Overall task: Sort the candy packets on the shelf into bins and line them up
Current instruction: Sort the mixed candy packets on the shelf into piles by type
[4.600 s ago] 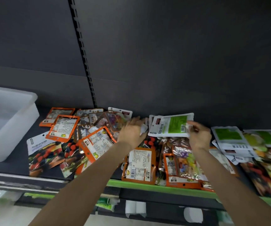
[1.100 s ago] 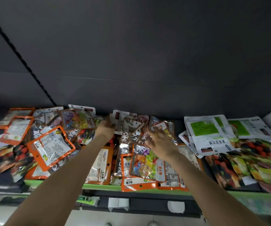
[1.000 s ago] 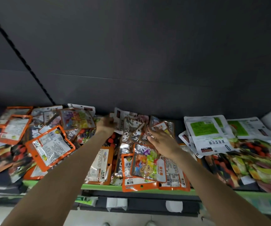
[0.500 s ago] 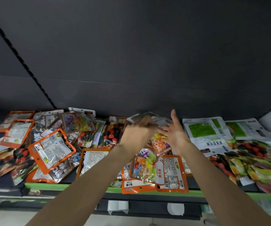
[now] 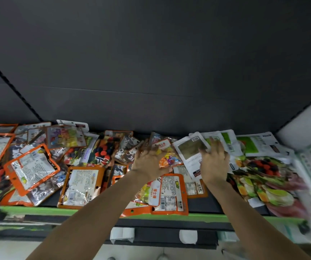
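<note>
Shelf [image 5: 94, 211] is still one loose spread of candy packets [image 5: 31, 166], 9 to 3 o'clock, front lip to back panel. No bin in view now; the white one from a few seconds back sits off past 9 o'clock, so nothing here counts as sorted yet.

Green-and-white stack [image 5: 252, 145] at 2 o'clock is where I've been collecting that type. Half a second ago both hands were together over the middle, lifting one white packet. Now it has moved right: the white packet [image 5: 190, 149] lies at the stack's left edge.

My right hand [image 5: 213, 162] is on it, fingers spread flat, pressing it down, not gripping. It's partly over the neighbouring green label too.

My left hand [image 5: 148, 162] has dropped back to centre, at 12 o'clock, fingers bent over a clear packet of coloured candies [image 5: 167, 158]. Motion blur, so I can't tell if it's pinched or just touched.

Read: one more white-green packet grouped. Orange-framed ones [image 5: 171, 194] at 6 o'clock untouched. Early in the job.
</note>
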